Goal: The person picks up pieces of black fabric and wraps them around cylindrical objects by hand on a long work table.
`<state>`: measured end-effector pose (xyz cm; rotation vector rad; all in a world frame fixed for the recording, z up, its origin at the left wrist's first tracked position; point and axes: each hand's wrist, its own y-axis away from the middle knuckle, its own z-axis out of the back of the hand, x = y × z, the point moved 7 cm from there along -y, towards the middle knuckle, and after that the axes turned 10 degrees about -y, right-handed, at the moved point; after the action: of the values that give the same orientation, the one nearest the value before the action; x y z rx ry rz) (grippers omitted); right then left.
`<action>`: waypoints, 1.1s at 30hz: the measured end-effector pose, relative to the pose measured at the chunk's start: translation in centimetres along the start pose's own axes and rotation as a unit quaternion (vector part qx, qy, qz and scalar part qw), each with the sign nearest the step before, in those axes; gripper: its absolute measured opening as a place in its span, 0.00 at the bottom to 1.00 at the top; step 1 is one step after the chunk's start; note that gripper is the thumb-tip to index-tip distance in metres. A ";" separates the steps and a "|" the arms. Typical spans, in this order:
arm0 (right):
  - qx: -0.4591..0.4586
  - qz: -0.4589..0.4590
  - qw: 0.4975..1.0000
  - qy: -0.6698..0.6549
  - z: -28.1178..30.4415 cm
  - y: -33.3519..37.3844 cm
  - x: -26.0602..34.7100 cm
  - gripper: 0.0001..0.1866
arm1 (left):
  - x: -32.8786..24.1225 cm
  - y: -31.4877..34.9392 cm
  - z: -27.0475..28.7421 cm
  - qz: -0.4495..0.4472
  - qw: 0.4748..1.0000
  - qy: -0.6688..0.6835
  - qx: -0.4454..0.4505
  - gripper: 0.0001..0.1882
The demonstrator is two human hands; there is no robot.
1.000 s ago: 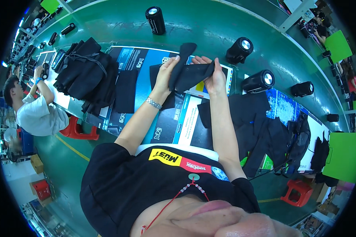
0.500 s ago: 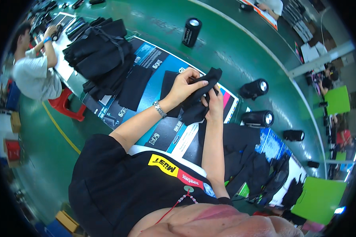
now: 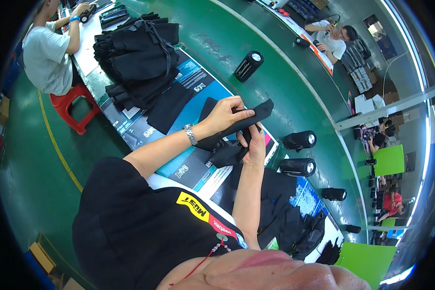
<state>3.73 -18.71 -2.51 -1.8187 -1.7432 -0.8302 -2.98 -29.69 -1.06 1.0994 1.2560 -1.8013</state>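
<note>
Green floor [image 3: 99, 145] stretched away on the left, and printed sheets [image 3: 188, 108] lay in front of you. A second earlier, the black cloth [image 3: 263, 110] had spanned your opened palms; now you held it bunched above the sheets, which suggested finger work had replaced spreading. Your left hand [image 3: 227, 115] was clamped on its upper part, your right hand [image 3: 253, 146] on its lower part. What the brown carton [image 3: 42, 257] at lower left held could not be told.
</note>
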 end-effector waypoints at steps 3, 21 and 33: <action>0.008 -0.002 1.000 0.008 -0.7 0.3 -0.2 0.10 | -0.5 0.5 0.5 0.004 1.000 0.008 0.020 0.21; 0.002 0.037 0.997 -0.060 -1.4 -3.5 4.5 0.07 | 0.7 -1.8 -0.1 0.202 0.875 0.360 0.254 0.16; -0.326 0.386 0.705 0.498 2.0 -15.2 12.0 0.06 | 5.7 -20.0 -0.5 -0.025 0.990 -0.047 -0.129 0.15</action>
<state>-11.22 -7.82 3.59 -1.6338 0.0694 -1.6773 -22.65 -23.38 1.37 0.8364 1.4243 -1.6498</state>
